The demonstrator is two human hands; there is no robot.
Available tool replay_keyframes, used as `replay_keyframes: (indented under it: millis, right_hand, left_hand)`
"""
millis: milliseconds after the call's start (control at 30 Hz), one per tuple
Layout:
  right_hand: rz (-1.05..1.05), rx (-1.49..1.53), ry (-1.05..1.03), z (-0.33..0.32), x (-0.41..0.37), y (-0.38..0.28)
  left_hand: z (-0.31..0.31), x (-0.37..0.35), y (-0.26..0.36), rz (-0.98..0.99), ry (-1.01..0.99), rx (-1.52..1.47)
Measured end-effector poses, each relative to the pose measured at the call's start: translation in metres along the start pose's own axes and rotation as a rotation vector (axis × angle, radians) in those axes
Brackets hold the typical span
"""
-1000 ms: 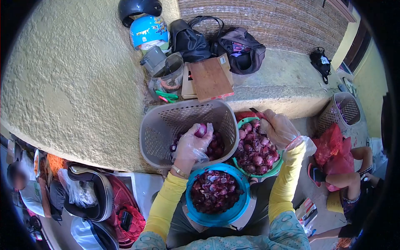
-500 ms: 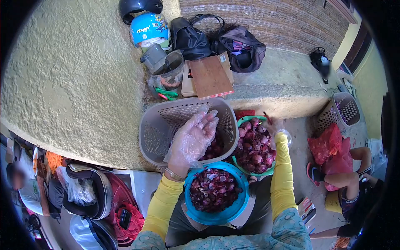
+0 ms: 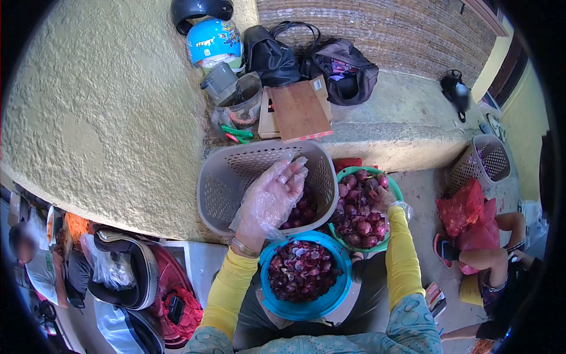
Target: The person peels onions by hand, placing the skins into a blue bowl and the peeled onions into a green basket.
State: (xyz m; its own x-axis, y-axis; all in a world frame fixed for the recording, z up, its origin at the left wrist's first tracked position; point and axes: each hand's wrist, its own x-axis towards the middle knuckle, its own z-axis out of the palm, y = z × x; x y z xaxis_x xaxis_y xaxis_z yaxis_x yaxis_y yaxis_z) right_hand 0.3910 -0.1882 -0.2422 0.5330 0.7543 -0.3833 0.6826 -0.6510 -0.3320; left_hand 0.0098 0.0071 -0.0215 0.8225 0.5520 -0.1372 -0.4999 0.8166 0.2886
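My left hand, in a clear plastic glove, is palm up over the grey perforated basket. Its fingers are loosely bent and apart, with nothing visible between them. Gloved too, my right hand is at the right side of the green basin, against the red onions. Its fingers are bent around something dark that I cannot make out. More onions lie in the grey basket, partly behind my left hand. Between my legs is a blue basin of dark red onion pieces and skins.
Bags, a blue helmet and a brown board sit on the ledge ahead. Another person's legs are at the right, near red net bags and a second basket. A motorcycle seat is at the left.
My right hand has come down and slightly left, from above the green basin's right rim to the onions. The thin dark object seen at its fingers is less visible. My left hand has barely moved.
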Motion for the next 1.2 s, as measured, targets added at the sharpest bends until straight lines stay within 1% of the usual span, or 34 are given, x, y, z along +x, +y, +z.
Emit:
replay_keyframes:
  millis: [33,100,200,233,300,333,367,400,433,467,500,533,567,633,667,733,767,800,833,867,900,967,1000,1033,1067,1133,1167,1200]
  right_hand:
    - [-0.003,-0.002,0.002,-0.002,0.0,0.0]
    - [-0.097,0.021,0.013,-0.005,-0.004,-0.003]
    - [-0.122,0.037,-0.017,-0.016,-0.016,-0.009]
    - [-0.122,0.037,-0.017,-0.002,-0.004,0.012]
    - [0.495,-0.134,0.098,0.023,0.017,0.097]
    - [0.806,-0.221,0.154,0.019,0.012,0.091]
    - [0.809,-0.22,0.155,0.022,-0.006,0.086]
    - [0.358,0.005,0.071,-0.003,-0.029,0.051]
    - [-0.097,0.222,-0.012,-0.05,-0.038,-0.019]
    - [-0.223,0.447,0.073,-0.037,-0.027,-0.013]
    - [-0.35,0.671,0.157,-0.025,-0.018,-0.011]
    - [-0.344,0.777,0.104,-0.051,-0.043,-0.046]
    - [-0.336,0.883,0.05,-0.089,-0.081,-0.103]
    - [-0.332,1.027,-0.062,-0.112,-0.113,-0.15]
    - [-0.332,1.028,-0.061,-0.118,-0.128,-0.17]
    - [-0.386,1.15,-0.102,-0.124,-0.147,-0.201]
    - [-0.471,1.142,-0.036,-0.104,-0.134,-0.2]
    - [-0.556,1.133,0.03,-0.084,-0.12,-0.201]
    - [-0.485,1.114,-0.166,-0.117,-0.148,-0.225]
    - [-0.586,1.276,-0.134,-0.11,-0.148,-0.241]
    - [-0.548,1.248,-0.13,-0.099,-0.139,-0.237]
    - [-0.502,1.221,-0.133,-0.087,-0.131,-0.236]
    - [-0.457,1.333,-0.167,-0.086,-0.132,-0.243]
    - [-0.41,1.444,-0.201,-0.085,-0.132,-0.248]
    - [-0.41,1.445,-0.204,-0.082,-0.131,-0.251]
    - [-0.316,1.51,-0.163,-0.074,-0.125,-0.252]
    - [-0.315,1.472,-0.113,-0.07,-0.122,-0.251]
    - [-0.313,1.473,-0.113,-0.07,-0.122,-0.248]
  left_hand:
    - [0.002,-0.001,0.001,0.008,0.018,0.004]
    - [0.0,0.0,0.003,0.004,-0.004,-0.005]
    - [-0.005,0.001,0.003,0.006,-0.022,-0.015]
    - [-0.006,0.002,0.003,0.013,-0.02,-0.012]
    - [-0.007,0.003,0.003,0.015,-0.025,-0.007]
    - [-0.007,0.003,0.003,0.015,-0.029,-0.004]
    - [-0.006,0.003,0.002,0.012,-0.03,-0.004]
    - [-0.004,0.002,0.001,0.02,-0.025,0.038]
    - [-0.002,0.001,0.0,0.029,-0.021,0.08]
    - [0.0,0.001,-0.001,0.028,-0.025,0.079]
    - [0.002,0.0,-0.004,0.065,-0.048,0.192]
    - [0.005,-0.001,-0.007,0.103,-0.071,0.303]
    - [0.012,-0.004,-0.012,0.102,-0.073,0.3]
    - [0.028,-0.011,-0.02,0.174,-0.081,0.65]
    - [0.029,-0.011,-0.022,0.173,-0.082,0.651]
    - [0.029,-0.01,-0.026,0.334,-0.278,1.304]
    - [0.024,-0.009,-0.027,0.391,-0.341,1.364]
    - [0.028,-0.009,-0.025,0.393,-0.343,1.366]
    - [0.035,-0.011,-0.022,0.526,-0.416,1.607]
    - [0.038,-0.012,-0.019,0.661,-0.489,1.846]
    - [0.032,-0.01,-0.018,0.701,-0.436,1.878]
    - [0.023,-0.005,-0.013,0.669,-0.434,1.823]
    - [0.018,-0.003,-0.011,0.643,-0.436,1.766]
    - [0.012,-0.001,-0.011,0.575,-0.384,1.726]
    - [0.005,0.0,-0.012,0.574,-0.381,1.727]
    - [-0.004,0.005,-0.015,0.394,-0.24,1.577]
    - [-0.008,0.006,-0.017,0.393,-0.24,1.578]
    - [-0.009,0.007,-0.019,0.326,-0.221,1.472]
